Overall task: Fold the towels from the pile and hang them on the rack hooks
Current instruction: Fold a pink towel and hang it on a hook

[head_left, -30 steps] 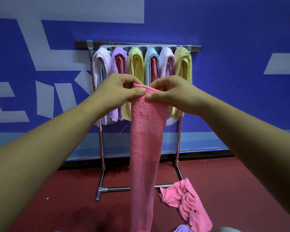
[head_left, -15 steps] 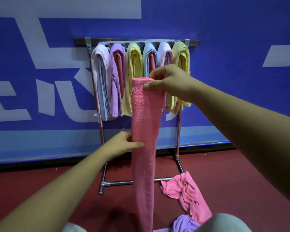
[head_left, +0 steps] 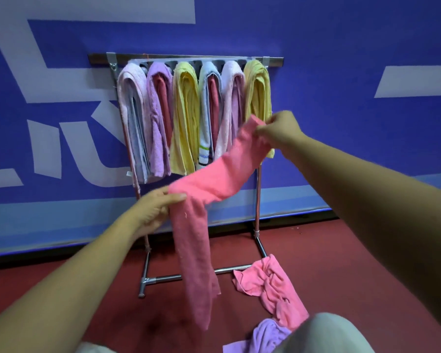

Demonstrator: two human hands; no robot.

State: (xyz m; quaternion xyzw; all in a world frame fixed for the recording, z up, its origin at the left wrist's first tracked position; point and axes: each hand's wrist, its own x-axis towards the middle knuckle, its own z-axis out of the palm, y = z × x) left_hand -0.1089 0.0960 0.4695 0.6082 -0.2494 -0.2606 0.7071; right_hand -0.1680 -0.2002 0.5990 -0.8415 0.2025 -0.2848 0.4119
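Pink towel (head_left: pixel 214 184), folded to narrow strip, held mid-air before rack (head_left: pixel 257 205). Right hand (head_left: pixel 280 131), 1 o'clock from strip's bend: grip pinched on upper end. Left hand (head_left: pixel 152 212), 9 o'clock: grip closed on mid-length, thumb in front. Lower half hangs limp toward floor (head_left: pixel 341 263). Judged light, soft and floppy, sagging wherever unsupported, with layers liable to slide apart. Best hold: pinch through all layers at end and at fold line. Pile (head_left: pixel 267 284) on floor, 5 o'clock.

A sports hall or studio, by the look: blue wall (head_left: pixel 341 34) with huge pale lettering (head_left: pixel 112 8), dark red floor (head_left: pixel 329 250), a metal rack (head_left: pixel 257 205) standing against the wall.
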